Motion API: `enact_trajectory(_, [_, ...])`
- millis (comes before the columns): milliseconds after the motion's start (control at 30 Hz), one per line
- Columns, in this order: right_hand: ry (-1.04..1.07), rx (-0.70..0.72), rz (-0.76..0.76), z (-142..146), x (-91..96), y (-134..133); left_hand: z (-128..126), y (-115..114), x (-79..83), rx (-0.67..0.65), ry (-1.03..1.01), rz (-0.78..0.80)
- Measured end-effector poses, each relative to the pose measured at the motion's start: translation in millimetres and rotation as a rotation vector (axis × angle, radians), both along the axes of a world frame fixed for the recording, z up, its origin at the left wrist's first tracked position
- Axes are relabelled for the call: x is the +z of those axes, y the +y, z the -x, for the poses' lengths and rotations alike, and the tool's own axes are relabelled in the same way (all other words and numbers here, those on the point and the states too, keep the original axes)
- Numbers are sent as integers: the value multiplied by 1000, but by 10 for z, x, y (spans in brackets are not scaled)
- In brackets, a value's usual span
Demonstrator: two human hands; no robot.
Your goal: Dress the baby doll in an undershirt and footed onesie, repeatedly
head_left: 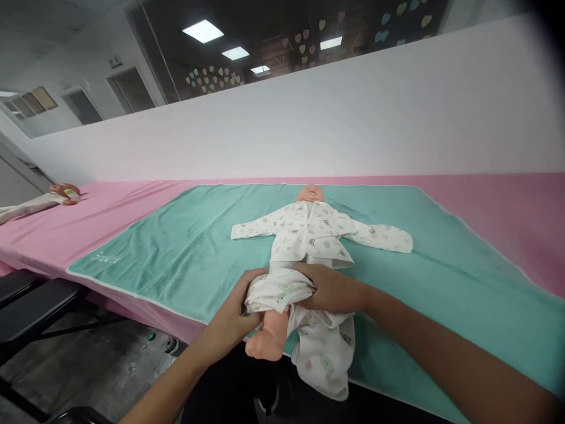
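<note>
A baby doll (pixel 310 193) lies on its back on a teal towel (pixel 185 247), dressed in a white printed top (pixel 315 231) with both sleeves spread out. My left hand (pixel 236 312) and my right hand (pixel 333 288) both grip the bunched white printed trousers (pixel 278 292) at the doll's hips. The doll's bare left-side leg and foot (pixel 267 341) stick out below the bunched cloth. The other trouser leg (pixel 326 353) hangs loose over the table's front edge.
The towel lies on a long pink-covered table (pixel 507 206) against a white partition wall. A second doll (pixel 62 193) lies at the far left of the table. Dark benches (pixel 30 294) stand at the lower left above a grey floor.
</note>
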State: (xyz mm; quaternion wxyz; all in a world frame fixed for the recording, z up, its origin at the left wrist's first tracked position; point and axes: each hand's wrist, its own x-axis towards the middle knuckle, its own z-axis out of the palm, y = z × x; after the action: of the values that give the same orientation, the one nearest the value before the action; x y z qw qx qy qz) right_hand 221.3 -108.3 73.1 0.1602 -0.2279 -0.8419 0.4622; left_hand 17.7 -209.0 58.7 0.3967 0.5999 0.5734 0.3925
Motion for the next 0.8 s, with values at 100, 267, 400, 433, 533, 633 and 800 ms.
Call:
enact_trajectory(100, [16,16,15,5,-19,25,35,-56,42,-54,56,13])
enact_trajectory(267, [82,35,185,-22,-10,79,146,33,48,-82,-248,35])
enact_trajectory(400, [245,-58,353,-53,-37,138,203,209,45,-25,-422,28])
enact_trajectory(433, [271,-102,376,-58,-47,157,204,271,51,-24,-398,29])
enact_trajectory(533, [297,-194,382,-64,-66,219,166,514,67,-53,-210,-16])
enact_trajectory(633, [197,-181,281,-56,-72,253,71,817,49,-77,93,-234])
enact_trajectory(800, [133,-334,-131,24,-152,188,-128,1222,-83,-67,472,-548])
